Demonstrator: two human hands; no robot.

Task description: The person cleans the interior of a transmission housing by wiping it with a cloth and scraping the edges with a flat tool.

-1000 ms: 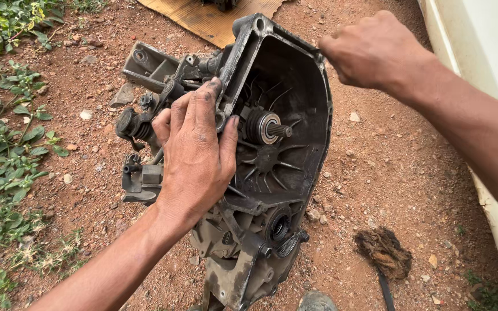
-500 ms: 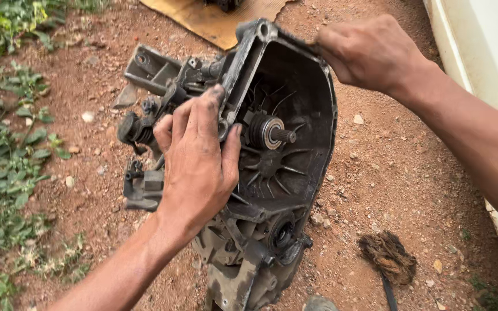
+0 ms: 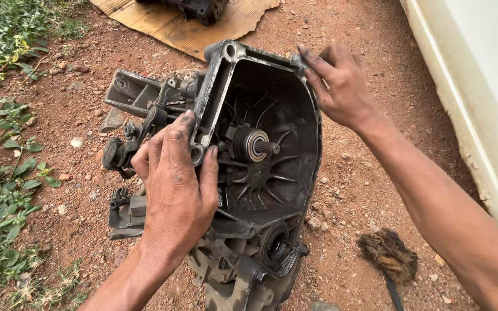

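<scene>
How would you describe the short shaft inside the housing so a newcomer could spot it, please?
Find the big grimy grey metal bell-shaped housing on the red dirt, gripped by both hands. In its hollow, where the cast ribs meet, a short splined steel shaft juts from a shiny ringed collar, brighter than anything around it.

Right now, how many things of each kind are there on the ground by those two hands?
Gearbox housing, gripped by left hand and right hand: 1
Cardboard sheet: 1
Dirty brush: 1
Dark part on cardboard: 1
Total: 4
</scene>
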